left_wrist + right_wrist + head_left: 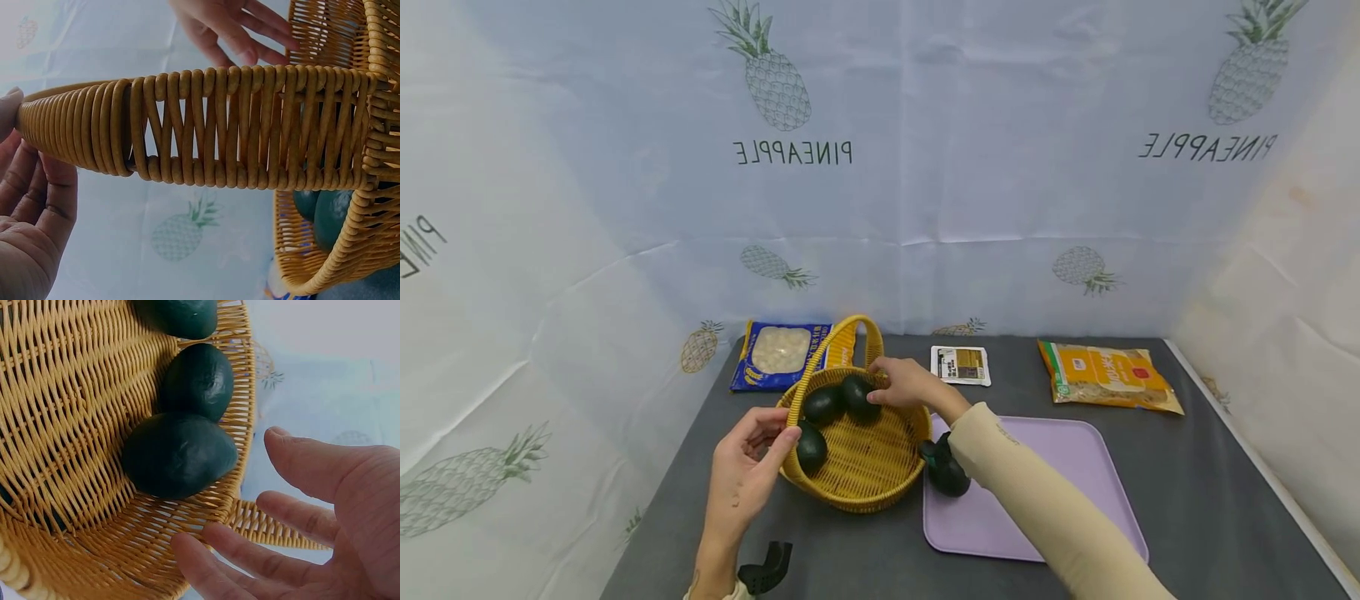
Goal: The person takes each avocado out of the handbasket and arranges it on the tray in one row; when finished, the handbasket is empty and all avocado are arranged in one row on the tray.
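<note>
The yellow woven basket [868, 502] stands on the table with three dark green avocados inside. One avocado [811, 447] lies at its left, and two more, a middle avocado [824, 406] and a right avocado [860, 400], sit side by side at the back. My left hand [741, 475] pinches the basket's arched handle [250, 128] between thumb and fingers, tilting it toward the left. Over the back right rim, my right hand [369, 519] has its fingers spread; in the right wrist view a gap shows between its thumb and the nearest avocado [178, 456].
A lilac tray [1075, 483] lies right of the basket, with a dark avocado [949, 477] on its left part, beneath my right forearm. Along the back are a blue packet [781, 350], a small white-edged packet [961, 365] and an orange bag [1108, 375], before a pineapple-print cloth [1000, 208].
</note>
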The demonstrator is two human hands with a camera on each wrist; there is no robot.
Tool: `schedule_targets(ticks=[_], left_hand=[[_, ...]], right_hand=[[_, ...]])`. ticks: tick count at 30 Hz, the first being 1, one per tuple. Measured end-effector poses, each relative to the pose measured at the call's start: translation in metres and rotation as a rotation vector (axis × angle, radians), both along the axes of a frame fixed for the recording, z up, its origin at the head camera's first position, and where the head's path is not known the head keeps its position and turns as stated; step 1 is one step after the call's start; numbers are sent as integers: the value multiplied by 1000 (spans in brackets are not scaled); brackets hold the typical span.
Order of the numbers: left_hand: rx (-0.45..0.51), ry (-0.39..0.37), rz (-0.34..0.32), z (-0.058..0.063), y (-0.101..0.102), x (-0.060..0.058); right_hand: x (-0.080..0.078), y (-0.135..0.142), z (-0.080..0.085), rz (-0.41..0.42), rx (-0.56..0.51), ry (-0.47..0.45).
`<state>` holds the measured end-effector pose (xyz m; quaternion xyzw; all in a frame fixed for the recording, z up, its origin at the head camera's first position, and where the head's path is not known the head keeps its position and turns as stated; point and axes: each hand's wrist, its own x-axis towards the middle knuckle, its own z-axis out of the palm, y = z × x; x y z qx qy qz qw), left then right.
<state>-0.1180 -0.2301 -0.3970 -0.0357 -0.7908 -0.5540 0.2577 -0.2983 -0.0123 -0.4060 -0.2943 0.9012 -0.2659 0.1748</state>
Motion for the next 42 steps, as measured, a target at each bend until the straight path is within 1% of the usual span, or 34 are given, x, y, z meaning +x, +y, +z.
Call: schedule_targets(ticks=[5, 10, 14, 21, 24, 27, 31, 36, 42], left_hand=[[-8, 8, -8, 0, 1, 0], [-22, 16, -10, 1, 2, -2], [-21, 19, -7, 1, 2, -2], [-22, 11, 3, 1, 1, -2], [-21, 10, 5, 1, 1, -1], [-8, 16, -8, 1, 0, -1], [11, 23, -25, 0, -1, -1], [13, 17, -21, 0, -1, 0], [12, 16, -20, 0, -1, -1]], right_hand=[[-1, -5, -4, 1, 9, 3], [-2, -12, -7, -33, -11, 8], [-1, -19, -9, -38, -26, 9], [2, -28, -15, -49, 3, 4], [3, -31, -17, -46, -2, 1], [3, -33, -20, -48, -10, 3], [2, -35, -27, -52, -18, 7], [0, -39, -35, -54, -24, 20], [1, -42, -36, -48, -21, 23]])
